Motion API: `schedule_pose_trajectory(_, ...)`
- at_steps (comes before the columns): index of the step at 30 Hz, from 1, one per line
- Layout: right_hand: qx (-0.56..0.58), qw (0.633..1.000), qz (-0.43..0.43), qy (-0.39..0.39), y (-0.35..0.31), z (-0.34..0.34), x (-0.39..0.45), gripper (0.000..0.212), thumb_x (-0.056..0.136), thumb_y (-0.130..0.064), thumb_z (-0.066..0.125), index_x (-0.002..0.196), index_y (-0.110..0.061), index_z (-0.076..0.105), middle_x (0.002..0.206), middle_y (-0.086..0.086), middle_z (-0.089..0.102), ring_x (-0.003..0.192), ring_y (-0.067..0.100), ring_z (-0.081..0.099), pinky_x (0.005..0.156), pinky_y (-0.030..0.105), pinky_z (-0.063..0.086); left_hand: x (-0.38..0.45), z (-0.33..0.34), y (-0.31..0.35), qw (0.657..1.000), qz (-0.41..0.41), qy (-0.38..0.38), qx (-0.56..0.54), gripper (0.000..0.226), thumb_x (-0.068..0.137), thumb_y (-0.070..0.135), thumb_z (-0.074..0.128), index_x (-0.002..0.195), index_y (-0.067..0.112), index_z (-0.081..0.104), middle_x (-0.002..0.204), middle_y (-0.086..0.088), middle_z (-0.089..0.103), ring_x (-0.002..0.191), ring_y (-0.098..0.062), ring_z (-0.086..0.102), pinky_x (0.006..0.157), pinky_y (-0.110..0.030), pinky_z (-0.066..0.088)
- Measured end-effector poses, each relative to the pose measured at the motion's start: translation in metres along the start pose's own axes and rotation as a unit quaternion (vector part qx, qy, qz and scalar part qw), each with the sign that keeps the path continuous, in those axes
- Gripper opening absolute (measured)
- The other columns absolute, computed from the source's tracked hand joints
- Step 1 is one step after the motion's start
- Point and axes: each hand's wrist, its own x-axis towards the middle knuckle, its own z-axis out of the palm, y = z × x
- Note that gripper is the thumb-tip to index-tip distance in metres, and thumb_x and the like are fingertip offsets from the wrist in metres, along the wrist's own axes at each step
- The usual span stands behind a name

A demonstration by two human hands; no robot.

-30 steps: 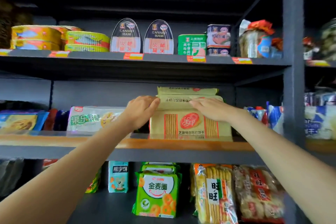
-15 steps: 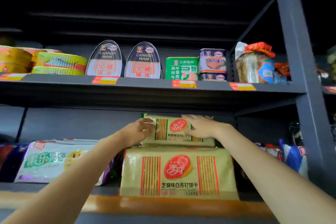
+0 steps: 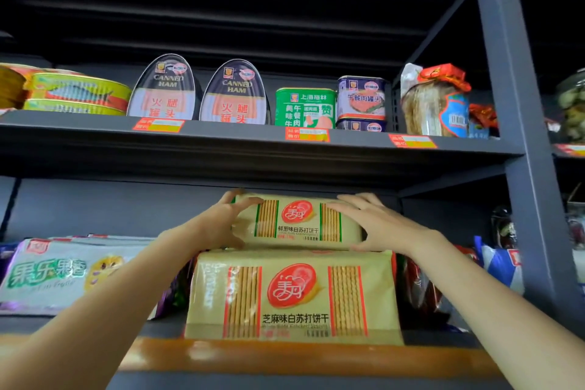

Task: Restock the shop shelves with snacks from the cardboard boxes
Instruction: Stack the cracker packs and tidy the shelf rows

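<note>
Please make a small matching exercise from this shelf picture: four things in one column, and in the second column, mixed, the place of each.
Things:
1. green-striped cracker pack
2. red-striped cracker pack
3. canned ham tins
4. glass jar with red cover

Places:
A. upper shelf, right end, beside the post
B. between the left hand and the right hand
C. upper shelf, standing on edge, side by side
D. middle shelf, under another pack

Pairs: 1-B, 2-D, 3-C, 4-A
</note>
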Motion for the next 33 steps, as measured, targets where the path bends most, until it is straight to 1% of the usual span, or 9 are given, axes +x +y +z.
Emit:
schedule_pose_trajectory(4,0.015,1.000,-0.001,0.002,-0.013,-0.003,0.006,0.088,0.080,-0.023,0.068,0.148,-0.028,0.012,0.150,0.000,0.019,0.137,0.022,0.012,0.109,0.042,0.031,-0.002,0.000,0.007,1.000,-0.007,0.014,0.008,0.087,0.078,0.011,0.071,0.145,0.032,0.019,0.150,-0.006,0.007,0.117,-0.026,0.049,0.098,-0.030,0.045)
schedule_pose_trajectory(10,0.074,0.997,-0.014,-0.010,-0.005,-0.007,0.006,0.088,0.076,-0.030,0.071,0.145,-0.038,0.018,0.142,-0.007,0.029,0.126,0.018,0.027,0.105,0.036,0.032,-0.006,-0.003,-0.002,0.999,0.003,0.030,-0.038,0.082,0.078,0.009,0.071,0.143,0.031,0.025,0.146,-0.002,0.016,0.102,-0.017,0.051,0.084,-0.023,0.050)
schedule_pose_trajectory(13,0.087,0.996,-0.009,-0.016,-0.004,-0.009,0.005,0.087,0.076,-0.027,0.072,0.145,-0.038,0.020,0.145,-0.008,0.028,0.131,0.019,0.025,0.109,0.040,0.031,-0.007,-0.004,-0.003,0.999,0.003,0.000,-0.038,0.086,0.079,0.008,0.069,0.144,0.031,0.019,0.149,-0.001,0.010,0.117,-0.022,0.045,0.092,-0.028,0.049)
schedule_pose_trajectory(16,0.098,0.995,-0.005,-0.011,-0.004,-0.012,0.000,0.083,0.078,-0.027,0.073,0.144,-0.037,0.024,0.148,-0.008,0.025,0.135,0.015,0.017,0.112,0.038,0.024,-0.010,-0.008,-0.001,0.999,0.010,0.011,-0.044,0.083,0.079,0.010,0.069,0.143,0.033,0.022,0.151,-0.001,0.008,0.132,-0.025,0.032,0.098,-0.029,0.045)
schedule_pose_trajectory(19,0.088,0.996,0.004,0.000,-0.007,-0.019,-0.005,0.079,0.079,-0.027,0.073,0.143,-0.035,0.028,0.151,-0.008,0.019,0.138,0.013,0.008,0.113,0.042,0.025,-0.017,-0.011,0.000,0.998,0.018,0.028,-0.048,0.078,0.080,0.009,0.067,0.142,0.034,0.026,0.153,-0.002,0.008,0.135,-0.025,0.030,0.097,-0.027,0.045)
schedule_pose_trajectory(24,0.060,0.998,0.010,0.000,-0.015,-0.024,-0.011,0.067,0.084,-0.019,0.068,0.141,-0.031,0.036,0.150,-0.004,0.022,0.137,0.014,0.012,0.109,0.041,0.032,-0.023,-0.011,0.007,0.999,0.003,0.028,-0.038,0.072,0.084,0.009,0.064,0.142,0.031,0.028,0.153,-0.004,0.009,0.133,-0.026,0.033,0.097,-0.029,0.044)
schedule_pose_trajectory(28,0.090,0.995,0.011,0.033,-0.018,-0.030,-0.013,0.057,0.087,-0.011,0.061,0.137,-0.030,0.042,0.145,-0.003,0.032,0.131,0.015,0.025,0.107,0.035,0.032,-0.030,-0.016,0.007,0.997,-0.002,0.061,-0.050,0.066,0.085,0.007,0.062,0.141,0.027,0.033,0.150,-0.005,0.019,0.130,-0.025,0.037,0.097,-0.028,0.042)
schedule_pose_trajectory(30,0.137,0.989,0.011,0.045,-0.024,-0.038,-0.015,0.046,0.089,-0.011,0.059,0.130,-0.030,0.049,0.134,-0.003,0.045,0.123,0.014,0.039,0.100,0.030,0.037,-0.037,-0.020,0.004,0.993,-0.005,0.098,-0.068,0.059,0.086,0.006,0.060,0.138,0.022,0.039,0.145,-0.008,0.029,0.125,-0.024,0.042,0.097,-0.027,0.039)
schedule_pose_trajectory(33,0.222,0.974,-0.018,0.039,-0.058,-0.056,-0.020,0.032,0.090,-0.019,0.060,0.118,-0.033,0.055,0.115,-0.007,0.058,0.105,0.005,0.055,0.090,0.023,0.046,-0.058,-0.027,-0.005,0.980,-0.022,0.177,-0.093,0.048,0.086,0.002,0.057,0.131,0.014,0.049,0.133,-0.011,0.043,0.112,-0.025,0.054,0.085,-0.021,0.039)
